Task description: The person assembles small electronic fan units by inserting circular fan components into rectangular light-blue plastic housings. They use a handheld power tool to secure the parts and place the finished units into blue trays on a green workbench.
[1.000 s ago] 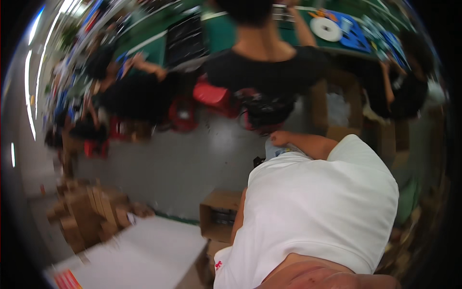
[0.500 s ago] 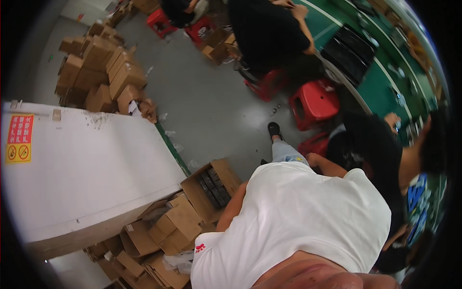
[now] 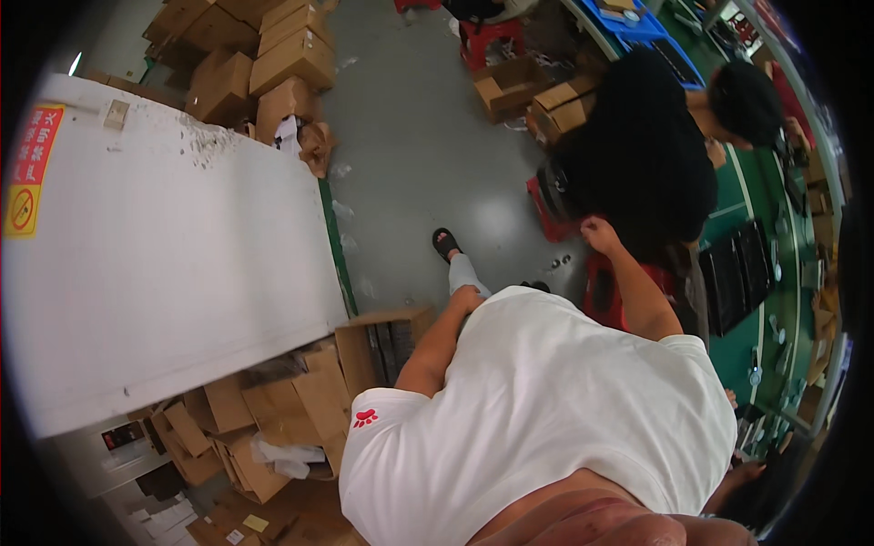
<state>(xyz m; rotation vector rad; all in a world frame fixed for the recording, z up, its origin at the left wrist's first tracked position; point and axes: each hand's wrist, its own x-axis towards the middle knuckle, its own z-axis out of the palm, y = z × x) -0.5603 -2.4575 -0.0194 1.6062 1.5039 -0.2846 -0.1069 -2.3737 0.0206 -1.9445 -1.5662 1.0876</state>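
Note:
My left hand (image 3: 470, 298) hangs low beside my trouser leg, its fingers mostly out of sight against the leg and the white shirt. Out to the right, my right hand (image 3: 598, 234) is held forward with its fingers loosely curled, and nothing shows in it. It hangs above the grey floor, nearest a red stool (image 3: 603, 296) and the back of a seated co-worker in black (image 3: 628, 155). An open cardboard box (image 3: 359, 362) holding dark stacked pieces stands by my left forearm.
A white wall-like panel (image 3: 182, 273) runs along the left, with cardboard boxes (image 3: 293, 62) stacked beyond it. Flattened and open cartons (image 3: 291, 405) lie at lower left. On the right, a green workbench (image 3: 752, 318) carries black trays (image 3: 736, 278). Another open carton (image 3: 512, 87) sits on the floor ahead.
I have moved forward along the aisle; the stacked boxes and the panel slide nearer. My right arm has swung out forward, and my left hand has come into sight by my leg.

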